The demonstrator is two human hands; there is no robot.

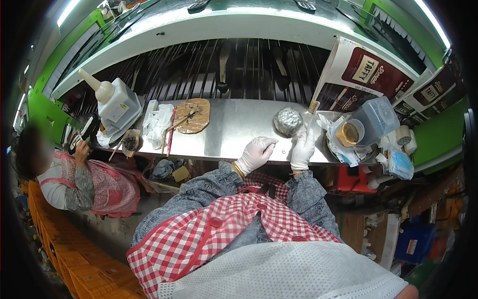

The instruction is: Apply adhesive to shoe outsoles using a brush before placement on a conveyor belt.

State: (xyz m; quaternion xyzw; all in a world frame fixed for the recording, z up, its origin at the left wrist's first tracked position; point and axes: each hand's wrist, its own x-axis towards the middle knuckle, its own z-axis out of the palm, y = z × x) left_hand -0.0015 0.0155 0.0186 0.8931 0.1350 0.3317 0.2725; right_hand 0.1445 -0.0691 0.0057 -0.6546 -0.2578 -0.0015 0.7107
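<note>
My right hand (301, 151), in a white glove, is closed around a slim upright tool (313, 106) with a tan, ridged upper end. Its lower part is hidden by my fingers, so its kind is unclear. Just left of that hand a round, foil-covered lump (287, 121) sits on the metal worktop (234, 122). My left hand (255, 155), also gloved, rests over the worktop's near edge with its fingers curled together. Whatever those fingers may hold cannot be made out. A tiny pale piece lies between my hands.
At right stand a clear plastic container (377, 119), a cup of tan contents (350, 132), tissues and tape rolls (404, 134). Leftward are a tape-covered round board (193, 116), white cloth (158, 127) and a spouted white bottle (117, 107). Metal rods (246, 74) run behind; a co-worker (89, 182) works at left.
</note>
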